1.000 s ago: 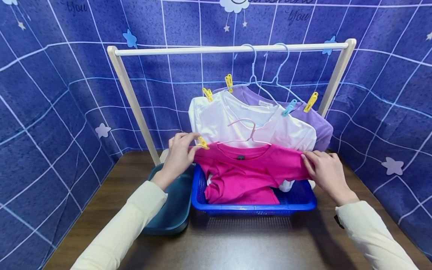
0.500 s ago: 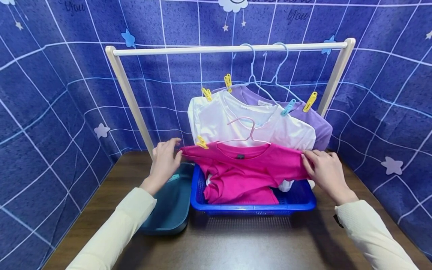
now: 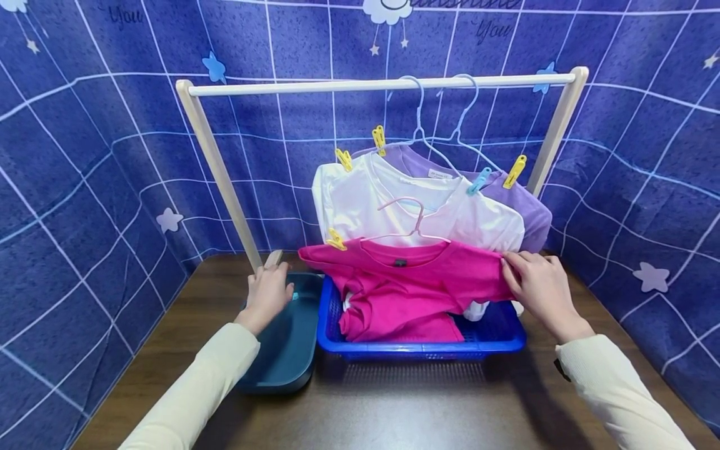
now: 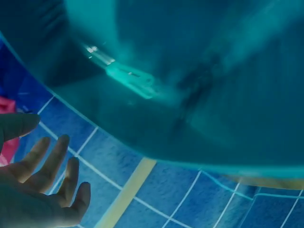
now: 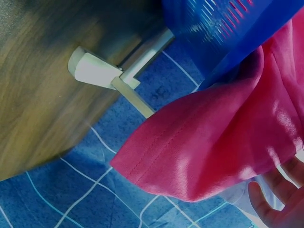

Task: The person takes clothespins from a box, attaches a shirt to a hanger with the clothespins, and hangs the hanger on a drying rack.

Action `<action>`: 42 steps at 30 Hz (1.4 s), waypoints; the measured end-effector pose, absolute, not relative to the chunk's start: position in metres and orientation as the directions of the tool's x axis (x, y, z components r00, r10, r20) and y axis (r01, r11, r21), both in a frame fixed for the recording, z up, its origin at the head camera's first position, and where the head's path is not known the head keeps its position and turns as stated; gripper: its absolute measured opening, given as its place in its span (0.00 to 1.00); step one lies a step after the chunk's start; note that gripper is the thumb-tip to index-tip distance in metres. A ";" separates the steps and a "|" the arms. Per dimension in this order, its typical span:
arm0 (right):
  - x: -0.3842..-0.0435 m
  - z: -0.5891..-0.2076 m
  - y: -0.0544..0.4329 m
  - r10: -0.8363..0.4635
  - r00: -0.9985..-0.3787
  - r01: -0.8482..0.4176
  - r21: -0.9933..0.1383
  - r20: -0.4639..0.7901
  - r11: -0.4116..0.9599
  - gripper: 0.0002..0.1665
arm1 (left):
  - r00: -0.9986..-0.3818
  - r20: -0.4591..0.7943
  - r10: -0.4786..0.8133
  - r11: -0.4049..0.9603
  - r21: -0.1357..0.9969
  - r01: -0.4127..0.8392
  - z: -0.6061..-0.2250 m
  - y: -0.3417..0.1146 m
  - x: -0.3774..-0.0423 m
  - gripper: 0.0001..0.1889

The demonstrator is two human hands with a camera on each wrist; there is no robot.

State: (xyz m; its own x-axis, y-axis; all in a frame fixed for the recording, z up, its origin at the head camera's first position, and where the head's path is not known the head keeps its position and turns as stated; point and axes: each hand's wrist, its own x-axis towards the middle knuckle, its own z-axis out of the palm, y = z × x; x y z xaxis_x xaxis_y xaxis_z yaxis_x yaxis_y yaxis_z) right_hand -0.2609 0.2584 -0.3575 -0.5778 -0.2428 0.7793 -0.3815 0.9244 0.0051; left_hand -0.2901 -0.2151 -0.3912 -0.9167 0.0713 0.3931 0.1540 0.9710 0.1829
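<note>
A bright pink T-shirt (image 3: 416, 275) lies partly in the blue basket (image 3: 422, 347), with a pink hanger (image 3: 419, 215) at its neck. A yellow clothespin (image 3: 336, 239) grips its left shoulder. My right hand (image 3: 540, 287) pinches the shirt's right sleeve, which spreads out in the right wrist view. Over the dark teal tray (image 3: 281, 381), my left hand (image 3: 267, 294) hovers with relaxed fingers and holds nothing. In the left wrist view a light teal clothespin (image 4: 130, 80) lies inside the tray, apart from that hand.
Behind the basket, a white T-shirt (image 3: 349, 200) and a purple T-shirt (image 3: 534, 212) hang on blue hangers from the white rail (image 3: 315, 86), with yellow and blue clothespins on their shoulders. The rack's wooden left post (image 3: 219, 169) stands behind the tray.
My left hand has let go of the yellow clothespin, which stays on the pink shirt, and has moved left and down over the tray. The right hand keeps its grip.
</note>
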 end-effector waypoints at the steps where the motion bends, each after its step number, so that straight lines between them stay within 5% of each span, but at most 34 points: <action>1: -0.261 -0.357 0.258 -0.243 -0.578 -0.381 0.006 0.779 0.924 0.10 | -0.925 0.374 0.067 0.973 0.180 0.144 -0.394 -0.216 -0.291 0.17; 21: -0.257 -0.356 0.259 -0.247 -0.604 -0.375 0.003 0.758 0.927 0.12 | -0.994 0.104 -0.040 0.991 0.131 -0.026 -0.414 -0.225 -0.312 0.18; 42: -0.260 -0.364 0.267 -0.222 -0.574 -0.363 -0.002 0.788 0.932 0.08 | -1.000 -0.005 -0.014 0.999 0.046 -0.015 -0.430 -0.226 -0.320 0.13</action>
State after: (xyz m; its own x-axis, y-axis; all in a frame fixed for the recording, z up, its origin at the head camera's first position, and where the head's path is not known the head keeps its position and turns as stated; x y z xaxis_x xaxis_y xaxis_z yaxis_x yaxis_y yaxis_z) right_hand -0.2602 0.2675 -0.3636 -0.5737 -0.2223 0.7884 -0.3631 0.9318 -0.0015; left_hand -0.3195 -0.2262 -0.4301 -0.9999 -0.0144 -0.0048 -0.0146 0.9988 0.0463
